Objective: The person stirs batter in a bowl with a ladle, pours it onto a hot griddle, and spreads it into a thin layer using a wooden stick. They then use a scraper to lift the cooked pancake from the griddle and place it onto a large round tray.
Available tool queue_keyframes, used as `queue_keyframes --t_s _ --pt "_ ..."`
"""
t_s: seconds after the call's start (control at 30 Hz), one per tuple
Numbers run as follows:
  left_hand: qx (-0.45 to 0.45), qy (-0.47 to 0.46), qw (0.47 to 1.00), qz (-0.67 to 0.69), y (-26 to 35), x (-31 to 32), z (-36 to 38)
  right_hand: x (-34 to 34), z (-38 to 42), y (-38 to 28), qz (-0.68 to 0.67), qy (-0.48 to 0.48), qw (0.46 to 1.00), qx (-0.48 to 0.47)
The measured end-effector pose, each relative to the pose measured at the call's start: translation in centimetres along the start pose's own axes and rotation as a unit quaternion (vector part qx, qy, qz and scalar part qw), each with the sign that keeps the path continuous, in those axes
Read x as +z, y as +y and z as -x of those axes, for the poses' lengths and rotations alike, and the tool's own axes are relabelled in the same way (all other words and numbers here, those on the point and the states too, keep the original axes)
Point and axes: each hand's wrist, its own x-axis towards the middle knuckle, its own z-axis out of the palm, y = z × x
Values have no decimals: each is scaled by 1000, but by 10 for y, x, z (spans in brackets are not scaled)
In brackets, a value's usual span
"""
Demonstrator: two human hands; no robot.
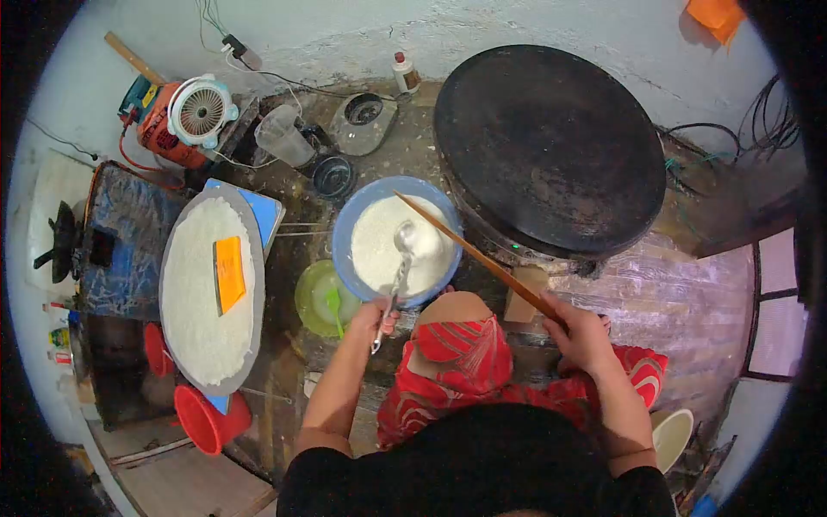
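My left hand is closed around the handle of a metal ladle, whose bowl end lies over a white, grainy mass. That mass fills much of a blue basin in front of me. Gripped in my right hand is a long, thin wooden spatula. Its tapered tip reaches over the basin, above the white contents. Right of the basin sits a large round black griddle. A pale green bowl with a green spoon stands beside the basin, near my left hand.
An oval grey board at left carries a white layer and an orange scraper. Behind are a small fan, a clear jug, a white bottle and cables. A red bucket stands lower left.
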Motion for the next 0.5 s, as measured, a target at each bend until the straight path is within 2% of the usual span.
queue_keyframes --t_s 0.03,0.1,0.13,0.17,0.2,0.23,0.27,0.4,0.47,0.5 --pt "-1 2 1000 -2 6 8 17 2 0 0 -8 12 1000 -15" --pt "176 104 978 -51 12 15 37 1 1 1 -24 12 1000 -6" --pt "248 131 946 -163 10 -3 28 1 1 2 -37 12 999 1" --pt "249 131 946 -163 0 -15 17 1 2 2 -36 13 999 1" --pt "318 245 788 -467 -5 -11 19 1 2 2 -40 17 999 8" --pt "345 327 524 -707 -7 -7 20 0 2 2 -44 21 999 15" --pt "244 292 556 -739 -3 -5 22 0 1 2 -42 24 999 13" --pt "245 346 573 -702 8 9 6 1 1 0 -12 19 1000 -2" --pt "282 366 609 -645 12 21 -7 2 0 -3 -23 18 999 -14" --pt "285 352 584 -674 -3 -4 -37 2 1 -3 -11 17 1000 -14"
